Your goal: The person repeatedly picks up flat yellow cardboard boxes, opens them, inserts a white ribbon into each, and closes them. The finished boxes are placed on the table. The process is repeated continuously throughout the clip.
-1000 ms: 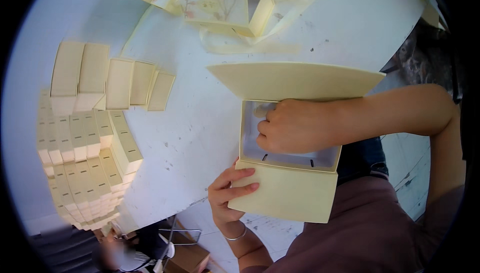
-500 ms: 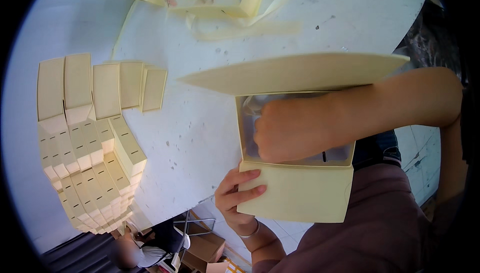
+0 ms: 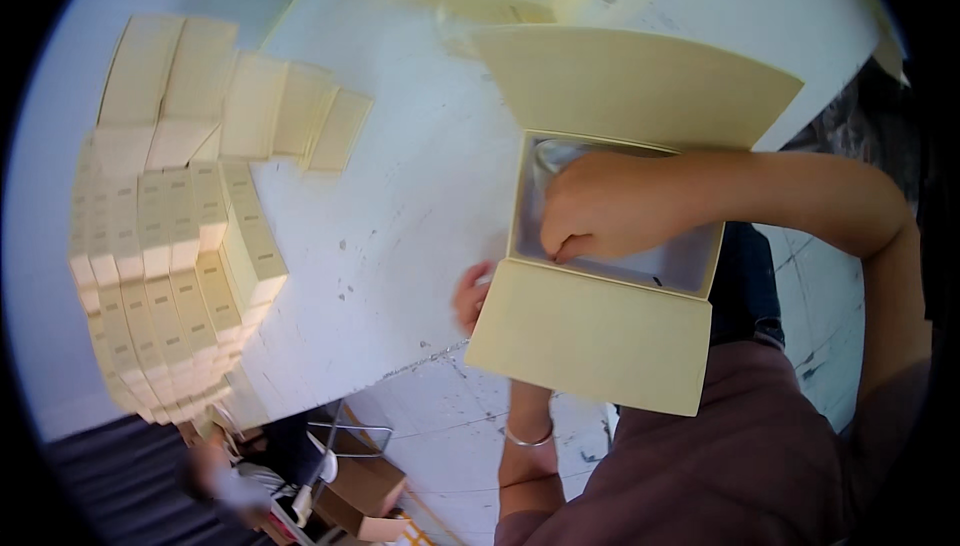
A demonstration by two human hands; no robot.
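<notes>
Currently: box (image 3: 600,276) held over table (image 3: 400,196) edge, flaps open. Right hand (image 3: 600,211) inside box, fingers curled, perhaps pinching something. Left hand (image 3: 472,296) under box, gripping, steadying. Stacked cartons (image 3: 170,246) left of box.
</notes>
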